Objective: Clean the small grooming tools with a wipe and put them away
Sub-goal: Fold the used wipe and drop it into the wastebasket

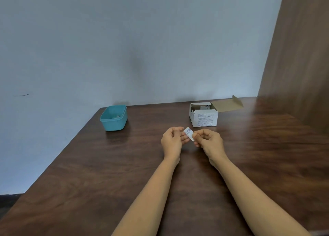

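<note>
Two hands are sharing one small white printed wipe sachet [188, 133] just above the middle of the frame, holding it clear of the dark brown wooden surface [106, 164]. The left hand [172, 141] is pinching the sachet's left end, its fingers [185, 137] clamped on it, while the right hand [209, 141] is gripping the opposite lower edge with fingers closed on it. The sachet is looking light, thin and flexible, probably slick foil or paper, so holding it close to one edge should be giving the firmest grip for tearing. Just behind it, the open white cardboard box [203, 117] is showing more sachets inside. Further off, at centre left, the teal plastic tub [114, 118] is holding something small and metallic, too small to identify.
</note>
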